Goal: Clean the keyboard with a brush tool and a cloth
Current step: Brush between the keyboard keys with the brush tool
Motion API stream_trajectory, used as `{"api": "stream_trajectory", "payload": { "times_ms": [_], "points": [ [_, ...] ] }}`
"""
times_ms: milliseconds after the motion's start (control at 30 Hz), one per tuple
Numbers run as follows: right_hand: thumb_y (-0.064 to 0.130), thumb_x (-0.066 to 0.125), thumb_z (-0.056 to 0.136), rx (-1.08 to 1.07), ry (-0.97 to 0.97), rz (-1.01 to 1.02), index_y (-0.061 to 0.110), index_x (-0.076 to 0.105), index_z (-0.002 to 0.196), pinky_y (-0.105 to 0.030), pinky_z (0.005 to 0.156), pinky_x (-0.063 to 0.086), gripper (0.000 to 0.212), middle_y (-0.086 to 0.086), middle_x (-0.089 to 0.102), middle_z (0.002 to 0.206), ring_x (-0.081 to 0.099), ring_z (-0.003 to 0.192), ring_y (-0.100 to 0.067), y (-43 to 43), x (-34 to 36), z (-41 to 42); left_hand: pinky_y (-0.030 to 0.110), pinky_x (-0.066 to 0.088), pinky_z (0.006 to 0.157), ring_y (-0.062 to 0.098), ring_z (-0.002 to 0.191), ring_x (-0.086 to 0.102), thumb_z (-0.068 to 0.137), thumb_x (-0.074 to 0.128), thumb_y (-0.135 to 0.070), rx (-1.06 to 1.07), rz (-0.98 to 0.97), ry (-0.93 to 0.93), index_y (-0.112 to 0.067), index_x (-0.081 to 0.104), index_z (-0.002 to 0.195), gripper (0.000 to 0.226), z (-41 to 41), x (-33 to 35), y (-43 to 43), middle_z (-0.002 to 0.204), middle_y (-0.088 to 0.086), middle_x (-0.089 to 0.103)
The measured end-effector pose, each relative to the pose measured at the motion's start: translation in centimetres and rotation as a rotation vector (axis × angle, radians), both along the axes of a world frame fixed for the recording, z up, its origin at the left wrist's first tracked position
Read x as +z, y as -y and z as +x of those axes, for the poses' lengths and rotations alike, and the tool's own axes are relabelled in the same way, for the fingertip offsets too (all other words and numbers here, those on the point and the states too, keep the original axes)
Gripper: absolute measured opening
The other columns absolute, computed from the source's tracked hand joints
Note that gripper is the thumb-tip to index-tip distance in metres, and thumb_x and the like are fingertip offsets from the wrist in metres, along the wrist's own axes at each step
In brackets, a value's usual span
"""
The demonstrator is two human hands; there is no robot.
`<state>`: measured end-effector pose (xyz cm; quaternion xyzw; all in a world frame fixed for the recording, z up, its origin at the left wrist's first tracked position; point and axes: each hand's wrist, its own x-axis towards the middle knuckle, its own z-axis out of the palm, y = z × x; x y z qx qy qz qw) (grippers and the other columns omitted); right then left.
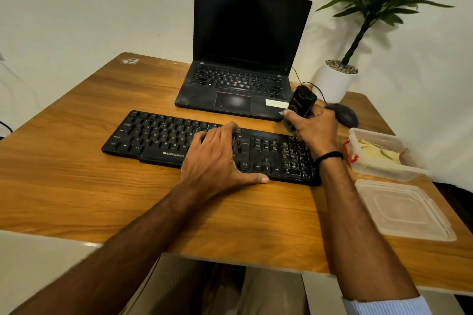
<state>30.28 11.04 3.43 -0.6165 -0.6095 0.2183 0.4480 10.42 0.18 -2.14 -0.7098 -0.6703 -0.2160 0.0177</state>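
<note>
One black keyboard (153, 138) lies across the middle of the desk (76, 174). The left hand (217, 158) rests flat on its keys, fingers straight and spread, thumb along the near edge. The right hand (317, 130), forearm raised, grips a black brush tool (303, 101) above the keyboard's far right corner. By the desk's right edge a clear container (384, 175) holds a yellowish cloth (378, 155), its lid (404, 210) nearer. A laptop (243, 59) and mouse (345, 115) sit toward the far edge.
</note>
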Motion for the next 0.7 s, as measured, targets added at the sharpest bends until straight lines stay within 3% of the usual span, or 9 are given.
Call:
{"api": "stream_trajectory", "payload": {
  "times_ms": [67, 167, 333, 467, 633, 700],
  "points": [
    [0.031, 0.081, 0.078, -0.040, -0.035, -0.030, 0.014, 0.072, 0.098, -0.024, 0.062, 0.057, 0.028, -0.003, 0.073, 0.090, 0.067, 0.072, -0.011, 0.0, 0.3, 0.3, 0.043, 0.031, 0.119, 0.017, 0.128, 0.052, 0.052, 0.043, -0.110, 0.001, -0.007, 0.004, -0.023, 0.032, 0.145, 0.128, 0.0, 0.0, 0.0, 0.137, -0.003, 0.056],
    [0.030, 0.079, 0.079, -0.052, -0.008, -0.039, 0.022, 0.065, 0.085, -0.019, 0.060, 0.052, 0.017, -0.001, 0.071, 0.090, 0.063, 0.072, -0.008, 0.2, 0.3, 0.0, 0.042, 0.030, 0.118, 0.017, 0.128, 0.052, 0.052, 0.044, -0.110, -0.001, -0.010, 0.008, -0.023, 0.033, 0.145, 0.128, 0.0, 0.1, 0.0, 0.137, -0.003, 0.055],
    [0.026, 0.079, 0.079, -0.006, 0.022, 0.004, 0.015, 0.055, 0.121, -0.003, 0.059, 0.037, 0.050, 0.009, 0.058, 0.098, 0.056, 0.087, -0.008, 0.9, 0.9, -0.6, 0.041, 0.029, 0.117, 0.016, 0.129, 0.051, 0.053, 0.046, -0.108, 0.000, 0.001, 0.015, -0.023, 0.032, 0.145, 0.127, 0.1, 0.1, 0.1, 0.138, -0.003, 0.055],
    [0.029, 0.082, 0.074, 0.005, 0.070, 0.061, 0.017, 0.064, 0.103, -0.027, 0.078, 0.056, 0.037, 0.008, 0.064, 0.091, 0.063, 0.087, -0.011, 0.8, 0.6, -0.5, 0.041, 0.029, 0.117, 0.016, 0.130, 0.050, 0.052, 0.045, -0.109, 0.004, -0.009, 0.014, -0.023, 0.031, 0.146, 0.128, 0.0, 0.1, 0.1, 0.139, -0.003, 0.054],
    [0.030, 0.083, 0.075, 0.072, 0.118, 0.024, 0.020, 0.062, 0.091, -0.031, 0.079, 0.057, 0.028, 0.006, 0.066, 0.088, 0.066, 0.087, -0.014, 1.2, 0.7, -0.4, 0.042, 0.030, 0.117, 0.016, 0.129, 0.051, 0.052, 0.044, -0.110, 0.006, -0.002, 0.010, -0.023, 0.032, 0.146, 0.128, 0.1, 0.0, 0.1, 0.138, -0.003, 0.055],
    [0.027, 0.085, 0.073, 0.280, 0.054, -0.130, 0.011, 0.066, 0.100, -0.032, 0.084, 0.058, 0.036, 0.003, 0.070, 0.097, 0.067, 0.094, -0.014, 1.4, 0.7, 0.0, 0.042, 0.030, 0.118, 0.017, 0.130, 0.050, 0.052, 0.043, -0.110, 0.007, -0.008, 0.005, -0.022, 0.031, 0.147, 0.129, 0.1, 0.0, 0.1, 0.139, -0.002, 0.054]
  ]
}}
